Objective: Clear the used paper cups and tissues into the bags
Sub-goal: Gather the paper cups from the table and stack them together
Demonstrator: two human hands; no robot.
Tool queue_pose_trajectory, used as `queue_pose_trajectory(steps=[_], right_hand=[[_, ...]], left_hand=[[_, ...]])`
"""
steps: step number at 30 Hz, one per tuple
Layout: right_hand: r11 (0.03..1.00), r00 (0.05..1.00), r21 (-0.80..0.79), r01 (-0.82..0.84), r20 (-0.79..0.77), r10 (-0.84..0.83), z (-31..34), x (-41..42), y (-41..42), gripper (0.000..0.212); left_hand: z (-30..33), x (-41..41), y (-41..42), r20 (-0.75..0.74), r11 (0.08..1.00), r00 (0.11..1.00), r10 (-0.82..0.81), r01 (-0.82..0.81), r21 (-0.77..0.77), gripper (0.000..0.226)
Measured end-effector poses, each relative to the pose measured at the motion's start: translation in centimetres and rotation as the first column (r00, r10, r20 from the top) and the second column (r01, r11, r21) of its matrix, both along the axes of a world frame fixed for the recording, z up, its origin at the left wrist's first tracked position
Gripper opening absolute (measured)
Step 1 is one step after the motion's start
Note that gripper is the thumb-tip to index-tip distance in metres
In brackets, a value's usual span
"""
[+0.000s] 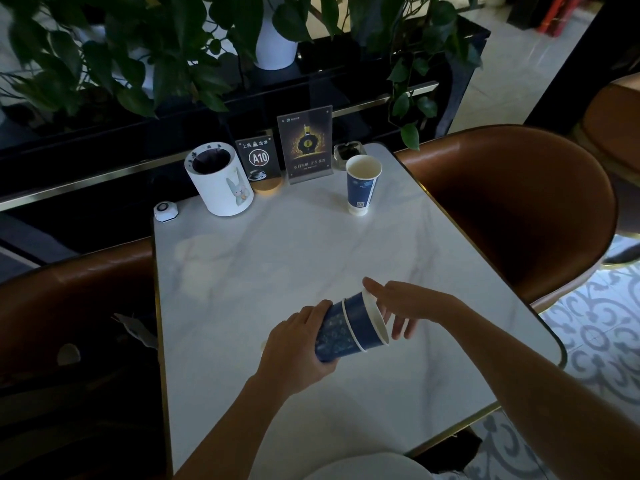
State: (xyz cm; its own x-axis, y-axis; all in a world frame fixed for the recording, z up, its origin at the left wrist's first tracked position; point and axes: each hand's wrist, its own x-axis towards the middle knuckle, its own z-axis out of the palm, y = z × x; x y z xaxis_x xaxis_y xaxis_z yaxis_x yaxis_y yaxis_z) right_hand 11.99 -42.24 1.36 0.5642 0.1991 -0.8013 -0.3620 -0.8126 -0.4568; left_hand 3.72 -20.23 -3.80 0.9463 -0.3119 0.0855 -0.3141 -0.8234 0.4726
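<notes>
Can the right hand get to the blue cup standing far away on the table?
Probably yes. The right hand is open, only touching the stacked cups, and bare table lies between it and the standing cup.

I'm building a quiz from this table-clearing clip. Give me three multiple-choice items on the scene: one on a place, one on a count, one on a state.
1. Where does the lone cup stand?
A. far right of the table
B. near left corner
C. on a chair

2. How many cups are nested in the left hand?
A. one
B. two
C. four

3. How is the nested stack held?
A. upright on the table
C. crushed flat
B. tilted, mouth towards the right hand

Answers: 1 A, it stands by the ashtray; 2 B, two rims show; 3 B, it leans above the table.
</notes>
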Motion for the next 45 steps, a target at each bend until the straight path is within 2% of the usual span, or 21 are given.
queue_pose_trajectory(steps=[8,14,24,29,32,34,36,39,45], right_hand=[[0.996,1.000,0.089,-0.016,0.006,0.016,-0.2,-0.8,0.2,0.082],[0.992,0.999,0.118,-0.049,-0.017,0.052,-0.9,-1.1,0.5,0.098],[0.990,0.998,0.127,-0.063,-0.002,0.064,-1.2,-1.6,1.5,0.094],[0.995,0.996,0.082,-0.056,0.071,0.050,-1.5,-1.4,1.9,0.085],[0.997,0.959,0.045,-0.055,0.281,0.040,-1.8,-1.5,2.3,0.070],[0.990,0.919,0.126,-0.062,0.393,0.007,-1.9,-1.6,2.6,0.059],[0.964,0.906,0.266,-0.015,0.412,-0.100,-1.9,-1.8,3.2,0.051],[0.933,0.879,0.359,0.021,0.438,-0.188,-1.8,-2.3,4.3,0.040],[0.849,0.844,0.509,0.140,0.386,-0.371,-2.1,-3.5,5.7,0.042]], left_hand=[[0.1,0.0,0.0,-0.012,0.995,0.998,0.064,-0.065,-0.071,0.082],[0.0,0.2,0.0,-0.001,0.991,0.994,0.108,-0.108,-0.082,0.084],[-0.2,0.2,0.2,-0.035,0.982,0.988,0.152,-0.154,-0.105,0.081],[-0.3,0.2,0.0,-0.043,0.973,0.981,0.191,-0.195,-0.123,0.080],[-0.2,0.4,-0.1,-0.042,0.975,0.983,0.177,-0.181,-0.127,0.080],[-0.1,0.6,-0.2,-0.047,0.975,0.985,0.168,-0.173,-0.138,0.080],[0.0,0.6,-0.3,-0.054,0.974,0.984,0.169,-0.175,-0.143,0.080],[-0.3,0.5,-0.3,-0.074,0.971,0.983,0.170,-0.180,-0.155,0.080],[-0.1,0.5,-0.4,-0.065,0.968,0.981,0.184,-0.193,-0.161,0.078]])
